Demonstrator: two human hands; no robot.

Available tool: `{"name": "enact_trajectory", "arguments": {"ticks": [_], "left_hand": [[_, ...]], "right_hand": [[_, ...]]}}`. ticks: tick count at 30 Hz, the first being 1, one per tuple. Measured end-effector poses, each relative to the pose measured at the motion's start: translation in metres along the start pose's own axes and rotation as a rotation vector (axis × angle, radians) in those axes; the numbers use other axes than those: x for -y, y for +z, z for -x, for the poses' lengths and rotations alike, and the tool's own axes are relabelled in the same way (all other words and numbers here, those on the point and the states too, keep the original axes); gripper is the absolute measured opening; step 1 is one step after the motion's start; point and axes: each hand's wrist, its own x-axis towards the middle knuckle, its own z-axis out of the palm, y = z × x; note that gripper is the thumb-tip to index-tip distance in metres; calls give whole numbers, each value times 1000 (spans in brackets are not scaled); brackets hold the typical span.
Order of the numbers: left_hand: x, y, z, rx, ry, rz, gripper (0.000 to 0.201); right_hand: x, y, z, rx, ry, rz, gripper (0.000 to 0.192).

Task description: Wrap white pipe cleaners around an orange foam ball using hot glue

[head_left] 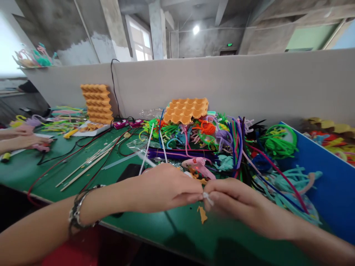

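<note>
Held item: a small white piece (pixel 207 198), pinched between the fingertips of both hands just above the near edge of the table; too small to tell what it is.
Left hand (pixel 166 188): fingers closed together on the white piece from the left, back of the hand up; a bracelet (pixel 79 211) sits on the wrist.
Right hand (pixel 235 201): fingers closed on the same piece from the right, its fingertips touching those of the left hand.
Orange scrap (pixel 202 214): lies on the table directly below the meeting fingertips, apart from them.
Glue gun (pixel 198 165): pink, lying just behind the hands with a small red light showing on it.
Table (pixel 177 232): green top, running from far left to the blue wall on the right.
Pipe cleaners (pixel 222 144): a big mixed heap of purple, green, orange, teal and black, behind the glue gun.
Orange tray (pixel 185 109): a dimpled egg-carton shape, resting tilted on top of the heap.
Orange stack (pixel 97 103): more dimpled trays standing upright further left, near the partition.
Sticks (pixel 88 164): thin pale rods lying slantwise on the table left of the hands.
Cables (pixel 69 157): red and black, trailing across the left part of the table.
Blue wall (pixel 321 177): upright panel at right, teal pipe cleaners lying against it.
Partition (pixel 249 85): grey board behind the table.
Another person's hands (pixel 24 138): at the far left edge, well apart.
</note>
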Motion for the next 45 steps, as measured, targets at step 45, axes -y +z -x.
{"name": "enact_trajectory", "arguments": {"ticks": [45], "left_hand": [[-4,0,6,-344,192,-507,30]], "right_hand": [[8,-4,-3,21,-75,-84,28]]}}
